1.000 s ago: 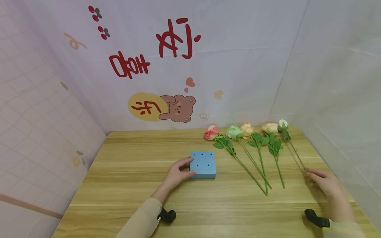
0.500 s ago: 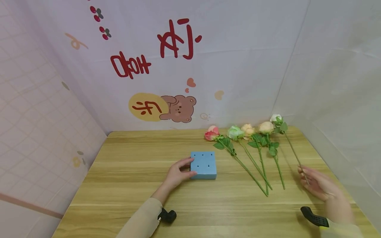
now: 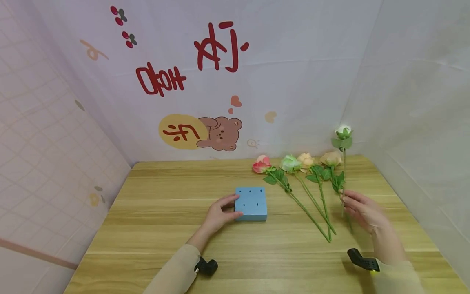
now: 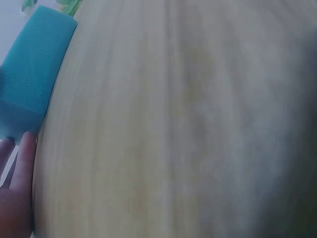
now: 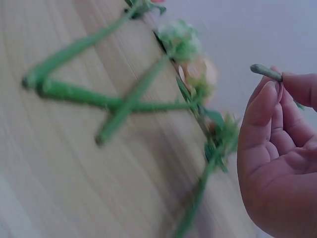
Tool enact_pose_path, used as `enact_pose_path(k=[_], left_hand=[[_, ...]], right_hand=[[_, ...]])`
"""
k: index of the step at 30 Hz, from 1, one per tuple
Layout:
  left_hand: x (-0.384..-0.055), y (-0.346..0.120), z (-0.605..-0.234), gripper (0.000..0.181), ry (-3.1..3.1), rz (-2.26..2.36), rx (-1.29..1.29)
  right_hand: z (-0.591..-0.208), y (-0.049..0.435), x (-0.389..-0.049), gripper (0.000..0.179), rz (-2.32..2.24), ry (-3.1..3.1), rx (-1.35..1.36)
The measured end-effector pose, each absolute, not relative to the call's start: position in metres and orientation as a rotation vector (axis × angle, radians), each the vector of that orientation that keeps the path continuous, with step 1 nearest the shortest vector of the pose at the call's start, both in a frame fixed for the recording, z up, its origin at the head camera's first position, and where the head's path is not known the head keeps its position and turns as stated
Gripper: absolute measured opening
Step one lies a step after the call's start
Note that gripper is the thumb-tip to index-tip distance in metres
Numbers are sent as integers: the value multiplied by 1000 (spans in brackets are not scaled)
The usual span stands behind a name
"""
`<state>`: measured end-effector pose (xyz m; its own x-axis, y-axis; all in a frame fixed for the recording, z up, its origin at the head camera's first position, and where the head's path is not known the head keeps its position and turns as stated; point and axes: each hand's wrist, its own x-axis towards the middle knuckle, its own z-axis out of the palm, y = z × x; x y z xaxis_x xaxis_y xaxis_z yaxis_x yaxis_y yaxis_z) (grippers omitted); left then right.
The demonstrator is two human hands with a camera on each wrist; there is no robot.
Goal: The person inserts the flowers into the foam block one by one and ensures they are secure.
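Note:
My left hand (image 3: 217,215) holds the left side of a light blue foam block (image 3: 251,199), its thumb near the front corner and fingers farther back. Small dark holes dot the block's top. In the left wrist view, fingertips touch the end of the blue block (image 4: 37,64). My right hand (image 3: 367,214) pinches the lower stem of a white artificial rose (image 3: 344,132), raised upright over the table's right side. The right wrist view shows the cut end of that stem (image 5: 263,71) poking out between thumb and fingers.
Several artificial roses lie right of the block: a pink one (image 3: 261,164), a green one (image 3: 290,163), a peach one (image 3: 305,160) and a cream one (image 3: 331,159). Their stems partly cross on the wooden table (image 3: 165,196). Printed cloth (image 3: 293,73) hangs behind.
The right hand has lifted the white rose off the table and carried it leftward, turning it from slanted to upright. The left hand and foam block have stayed in place.

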<state>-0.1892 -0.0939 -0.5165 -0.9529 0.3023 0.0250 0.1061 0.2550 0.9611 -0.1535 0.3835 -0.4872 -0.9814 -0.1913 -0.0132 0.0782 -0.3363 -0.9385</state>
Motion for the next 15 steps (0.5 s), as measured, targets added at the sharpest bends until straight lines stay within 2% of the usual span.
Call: enact_pose_path(k=[6, 11, 15], left_hand=[[-188, -94, -515, 58, 2369, 1785, 390], [-187, -93, -512, 58, 2361, 1782, 370], [-187, -92, -511, 57, 2365, 1779, 361]], right_hand=[[-485, 348, -167, 27, -2394, 1781, -241], [-481, 322, -175, 15, -2265, 1955, -172], [-475, 301, -179, 18, -2139, 2121, -115]])
